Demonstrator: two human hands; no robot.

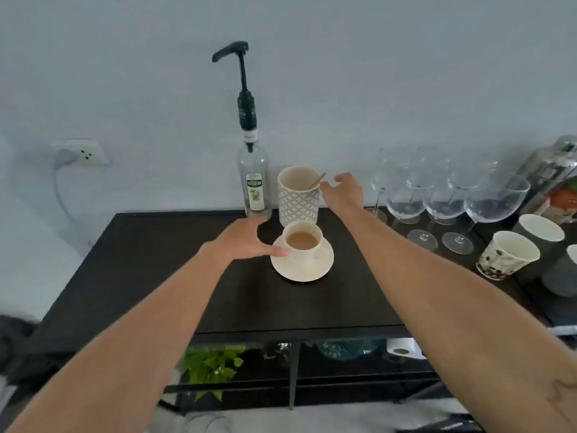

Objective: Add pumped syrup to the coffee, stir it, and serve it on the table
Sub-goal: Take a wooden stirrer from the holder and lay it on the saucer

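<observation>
The coffee cup [304, 242] sits on its saucer [302, 264] mid-worktop [156, 276], just in front of the syrup bottle [253, 182]. The left hand [246, 242] has its fingers [276, 252] spread, thumb touching the cup's side. The right hand [343, 192] hangs open beside the patterned mug [298, 196] holding a stirrer [317, 180], gripping nothing.

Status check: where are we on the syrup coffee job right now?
Done: the coffee cup sits filled on its saucer in front of the syrup bottle; whether syrup is already in cannot be told. In hand: the left hand touches the cup while the right hand reaches, open, for the spoon in the patterned holder. Left: stirring and serving.
</observation>
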